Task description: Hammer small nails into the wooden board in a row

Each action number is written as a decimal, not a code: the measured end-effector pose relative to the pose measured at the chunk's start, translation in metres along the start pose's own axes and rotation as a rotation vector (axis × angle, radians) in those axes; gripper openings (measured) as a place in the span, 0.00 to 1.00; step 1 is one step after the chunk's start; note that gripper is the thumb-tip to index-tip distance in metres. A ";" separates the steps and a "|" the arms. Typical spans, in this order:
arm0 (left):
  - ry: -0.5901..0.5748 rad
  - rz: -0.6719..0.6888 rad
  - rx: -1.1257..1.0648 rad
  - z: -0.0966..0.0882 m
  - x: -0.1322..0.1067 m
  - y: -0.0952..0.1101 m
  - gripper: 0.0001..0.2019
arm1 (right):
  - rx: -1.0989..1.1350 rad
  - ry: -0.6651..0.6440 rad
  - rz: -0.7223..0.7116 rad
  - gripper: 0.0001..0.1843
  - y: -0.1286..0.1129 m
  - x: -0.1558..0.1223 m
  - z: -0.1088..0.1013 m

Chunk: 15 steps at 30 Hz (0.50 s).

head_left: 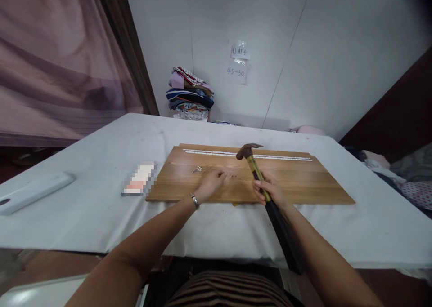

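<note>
My right hand (270,191) is closed round the yellow and black handle of a claw hammer (255,168). The hammer is tilted, its rusty head up over the board and its black grip end toward me. On the wooden board (303,185) my left hand (209,184) rests with its fingertips pinched together; whatever is between them is too small to make out. Several loose nails (198,169) lie on the board just left of that hand. A row of small dark marks (232,176) runs between my two hands.
Two white measuring strips (283,157) lie along the board's far side. A blurred-out phone-like object (140,179) is left of the board, with a long white object (37,191) farther left. Folded cloths (191,95) are stacked by the wall. A white cloth covers the table (101,163).
</note>
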<state>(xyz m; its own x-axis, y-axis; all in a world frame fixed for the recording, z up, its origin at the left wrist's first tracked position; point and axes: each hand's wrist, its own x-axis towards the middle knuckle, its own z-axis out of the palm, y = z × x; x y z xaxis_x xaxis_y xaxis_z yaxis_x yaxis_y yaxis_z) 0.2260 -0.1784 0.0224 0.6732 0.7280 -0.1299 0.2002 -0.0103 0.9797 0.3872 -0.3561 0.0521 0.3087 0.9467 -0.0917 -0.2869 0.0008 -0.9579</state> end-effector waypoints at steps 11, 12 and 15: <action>0.087 0.418 0.977 0.001 0.013 -0.044 0.10 | -0.236 0.186 0.255 0.24 0.030 0.013 0.014; 0.103 0.422 1.012 0.001 0.013 -0.045 0.11 | -0.253 0.191 0.263 0.25 0.033 0.012 0.015; 0.145 0.438 1.079 0.000 0.013 -0.047 0.12 | -0.275 0.192 0.268 0.25 0.035 0.010 0.017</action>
<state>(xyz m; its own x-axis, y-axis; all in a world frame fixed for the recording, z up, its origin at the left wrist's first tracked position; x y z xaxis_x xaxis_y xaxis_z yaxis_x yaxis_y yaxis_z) 0.2250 -0.1688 -0.0258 0.7606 0.5891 0.2730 0.5186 -0.8042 0.2903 0.3651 -0.3409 0.0221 0.4271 0.8245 -0.3712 -0.1356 -0.3475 -0.9278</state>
